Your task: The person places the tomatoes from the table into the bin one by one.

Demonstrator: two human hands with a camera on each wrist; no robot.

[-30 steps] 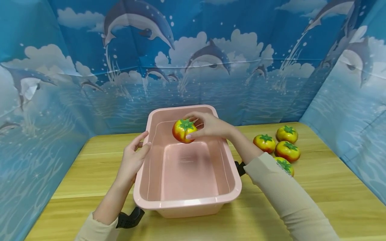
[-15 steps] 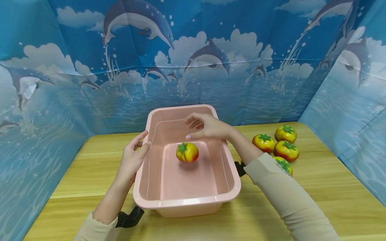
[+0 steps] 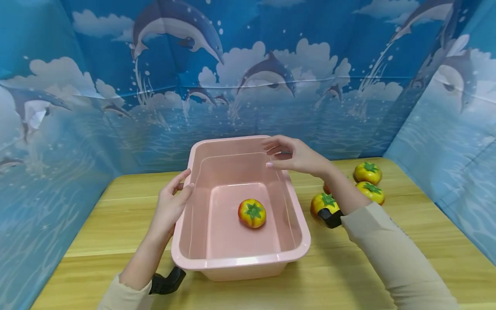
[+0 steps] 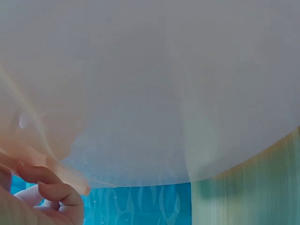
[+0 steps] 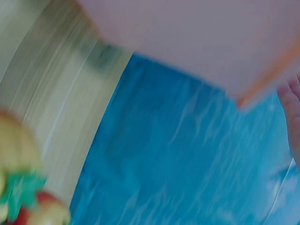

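At far right of pink tub (image 3: 224, 241), right hand (image 3: 298, 156) hovers unclenched, loosely curved; left hand (image 3: 172, 201) pinches rim (image 3: 178, 234).

The fruit (image 3: 252, 213) has dropped onto the tub's floor (image 3: 228, 239).

Yellow-red fruit (image 3: 252, 214), green calyx (image 3: 253, 210) upward, lying inside pink basin (image 3: 241, 261)

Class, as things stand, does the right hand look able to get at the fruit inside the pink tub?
Probably yes: the right hand is empty, beside the open pink tub, and nothing covers the fruit from above.
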